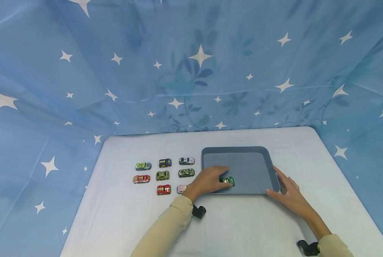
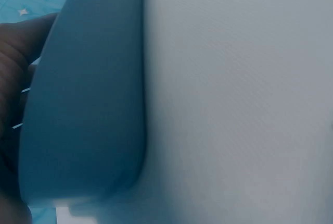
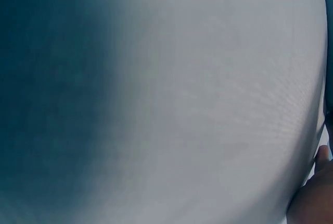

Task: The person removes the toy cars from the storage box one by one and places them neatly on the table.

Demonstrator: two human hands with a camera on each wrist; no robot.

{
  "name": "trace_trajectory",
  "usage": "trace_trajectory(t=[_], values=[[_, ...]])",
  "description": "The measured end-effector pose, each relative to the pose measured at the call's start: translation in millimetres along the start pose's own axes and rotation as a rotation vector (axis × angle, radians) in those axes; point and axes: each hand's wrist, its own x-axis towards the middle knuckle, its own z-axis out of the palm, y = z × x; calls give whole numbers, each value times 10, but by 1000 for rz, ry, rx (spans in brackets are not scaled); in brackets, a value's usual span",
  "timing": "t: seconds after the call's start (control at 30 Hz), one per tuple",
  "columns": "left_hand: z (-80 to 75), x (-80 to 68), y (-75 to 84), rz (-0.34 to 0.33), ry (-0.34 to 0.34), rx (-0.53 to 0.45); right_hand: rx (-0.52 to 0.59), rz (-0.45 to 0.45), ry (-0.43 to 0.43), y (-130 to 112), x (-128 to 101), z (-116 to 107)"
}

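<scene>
Head view: the left hand point(image 1: 207, 181) reaches over the near left edge of a grey-blue tray point(image 1: 243, 157) and pinches a green toy car point(image 1: 228, 181) between its fingertips, the car sitting on the tray floor close to the near rim, so this grip is closed on the car. The right hand point(image 1: 287, 194) lies with straight fingers against the tray's near right corner, touching its rim, a wide, flat grip holding nothing. The tray rests on a white surface point(image 1: 243, 225), and to its left seven more toy cars stand in rows: a light green one point(image 1: 143, 166), a dark blue one point(image 1: 165, 163), a white and green one point(image 1: 186, 161), a red and white one point(image 1: 141, 179), an olive one point(image 1: 162, 175), a camouflage one point(image 1: 186, 172) and a red one point(image 1: 163, 189), with a pale pink-white car point(image 1: 181, 189) partly hidden by the left wrist. A blue cloth with white stars point(image 1: 191, 64) hangs behind and at both sides. Left wrist view: a blurred edge of the tray point(image 2: 88, 120) fills the left half, the white surface point(image 2: 239, 99) the right, and dark fingers point(image 2: 13, 62) show at the far left; the car is out of sight. Right wrist view: everything is blurred, dark tray colour at left fading into the white surface point(image 3: 218, 99), with a bit of the right hand point(image 3: 315, 198) in the lower right corner.
</scene>
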Motion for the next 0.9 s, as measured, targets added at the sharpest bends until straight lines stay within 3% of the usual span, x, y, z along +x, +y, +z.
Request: trace_trajectory(t=[0.3,0.9], values=[[37,-3,-20,47,5,55,2,-7,1,8,-8,5],[48,-20,-31,31,-12,-25,16,-40,1,7,-6,-2]])
